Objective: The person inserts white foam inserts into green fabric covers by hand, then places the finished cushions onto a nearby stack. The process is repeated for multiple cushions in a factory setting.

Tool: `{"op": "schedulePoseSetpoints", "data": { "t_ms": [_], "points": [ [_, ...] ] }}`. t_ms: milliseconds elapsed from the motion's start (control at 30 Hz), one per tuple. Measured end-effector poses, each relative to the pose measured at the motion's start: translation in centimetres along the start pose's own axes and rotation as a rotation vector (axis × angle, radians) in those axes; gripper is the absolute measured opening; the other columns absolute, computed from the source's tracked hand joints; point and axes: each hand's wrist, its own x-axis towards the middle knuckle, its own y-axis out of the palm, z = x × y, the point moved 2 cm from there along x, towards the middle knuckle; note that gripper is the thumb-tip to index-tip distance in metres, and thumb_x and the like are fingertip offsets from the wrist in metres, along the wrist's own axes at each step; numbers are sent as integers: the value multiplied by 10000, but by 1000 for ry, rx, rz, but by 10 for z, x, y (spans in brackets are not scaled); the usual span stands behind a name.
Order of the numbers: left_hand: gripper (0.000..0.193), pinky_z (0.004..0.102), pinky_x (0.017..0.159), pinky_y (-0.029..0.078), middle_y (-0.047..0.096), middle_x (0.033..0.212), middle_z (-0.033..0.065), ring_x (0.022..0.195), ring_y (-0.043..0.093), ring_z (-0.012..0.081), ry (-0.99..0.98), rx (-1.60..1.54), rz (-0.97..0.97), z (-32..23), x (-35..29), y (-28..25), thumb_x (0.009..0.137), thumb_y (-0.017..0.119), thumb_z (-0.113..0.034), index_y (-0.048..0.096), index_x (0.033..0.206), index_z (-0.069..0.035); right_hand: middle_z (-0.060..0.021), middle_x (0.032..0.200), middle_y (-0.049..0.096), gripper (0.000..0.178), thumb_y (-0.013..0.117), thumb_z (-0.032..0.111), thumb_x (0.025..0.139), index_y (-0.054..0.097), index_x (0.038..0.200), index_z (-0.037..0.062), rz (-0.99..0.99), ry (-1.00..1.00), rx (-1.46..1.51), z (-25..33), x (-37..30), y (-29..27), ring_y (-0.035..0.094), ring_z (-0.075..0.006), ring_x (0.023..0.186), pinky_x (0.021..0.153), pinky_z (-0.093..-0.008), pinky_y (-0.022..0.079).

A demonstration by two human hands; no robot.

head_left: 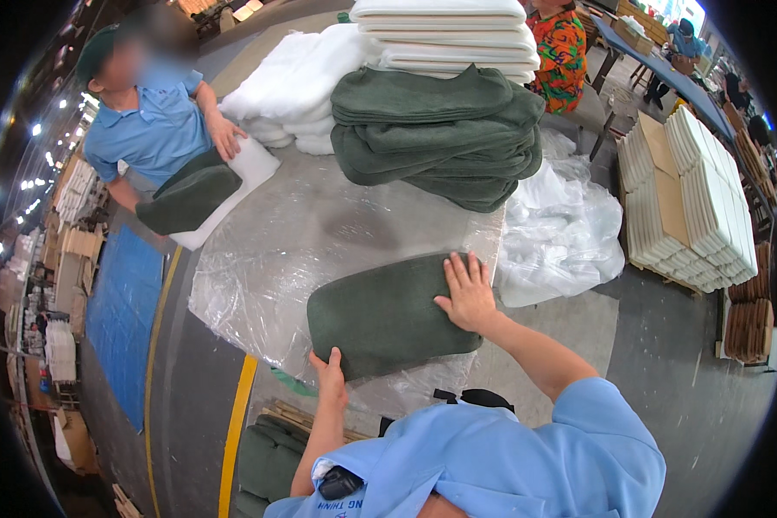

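Observation:
A dark green cushion (388, 315) lies flat on the plastic-covered table (268, 259) in front of me. My left hand (330, 378) grips its near left edge, thumb on top and the other fingers hidden beneath. On its right end my right hand (469, 295) rests flat with the fingers spread. Beyond the cushion is a pile of dark green fabric covers (432, 129). Behind that pile rises a stack of folded white padding (445, 34), with looser white padding sheets (298, 78) to its left.
At the left a co-worker (151, 121) handles a green cover (190, 194) and a white pad (250, 168). Crumpled clear plastic (561, 229) lies right of the table. White stacked panels (695, 198) stand further right. Green cushions (272, 453) sit low beside me.

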Motion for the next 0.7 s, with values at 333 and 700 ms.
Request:
{"op": "schedulePoseSetpoints", "data": {
  "t_ms": [333,700],
  "points": [
    [900,512,1179,384,373,1618,208,1474,404,369,67,340,75,-9,3,-20,999,735,-239,147,1666,-96,-178,1754,202,909,448,645,1039,274,1660,5,173,-411,30,103,-16,16,125,-385,1631,1308,-586,102],
    [695,646,1260,202,315,1700,199,1549,256,523,932,1437,-106,-46,38,88,1017,615,-361,412,1599,-40,-122,1755,251,818,478,574,1058,316,1654,39,230,-685,30,103,-52,24,176,-303,1636,1313,-565,122]
  ]
}}
